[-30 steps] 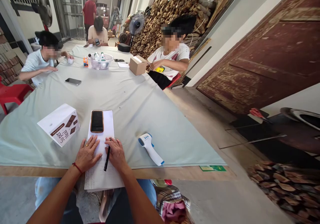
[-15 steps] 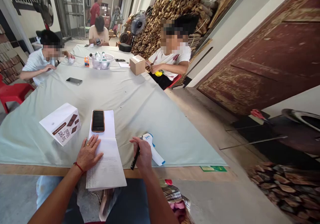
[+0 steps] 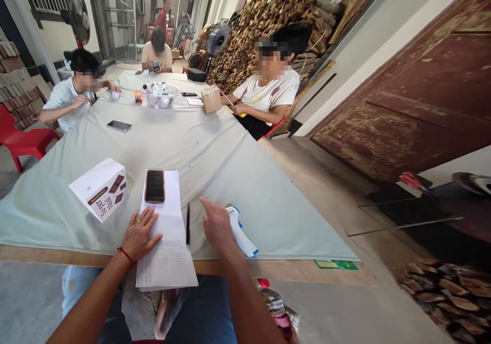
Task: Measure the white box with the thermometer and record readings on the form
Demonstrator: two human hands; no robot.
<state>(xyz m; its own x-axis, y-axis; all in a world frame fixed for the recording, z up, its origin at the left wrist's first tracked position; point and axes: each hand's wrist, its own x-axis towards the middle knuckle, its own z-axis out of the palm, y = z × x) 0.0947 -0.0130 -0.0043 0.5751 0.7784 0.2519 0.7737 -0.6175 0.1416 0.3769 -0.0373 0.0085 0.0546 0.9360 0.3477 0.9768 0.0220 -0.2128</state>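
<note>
My left hand [image 3: 142, 235] lies flat with its fingers stretched over the left edge of a paper booklet [image 3: 169, 265], which overhangs the table's front edge. A phone [image 3: 155, 186] in an orange-edged case rests on the booklet's upper part. Right of the booklet, a black pen [image 3: 187, 224] lies on the cloth. My right hand [image 3: 218, 226] is beside it, empty, index finger extended; its other fingers are partly hidden. Just right of that hand is a white and blue infrared thermometer [image 3: 242, 235]. A white "Su-per Meal" box [image 3: 102, 190] stands to the left.
A pale cloth [image 3: 161, 144] covers the long table. Farther off are another phone [image 3: 119, 125], a plastic basin [image 3: 161, 100] of bottles and a cardboard box [image 3: 211, 100]. One person [image 3: 264, 93] sits at the right with a tape measure; others are at the left and far end.
The black pen has left my right hand and now lies beside the booklet. My right hand's index finger has extended. The person at the right has stretched a tape towards the cardboard box.
</note>
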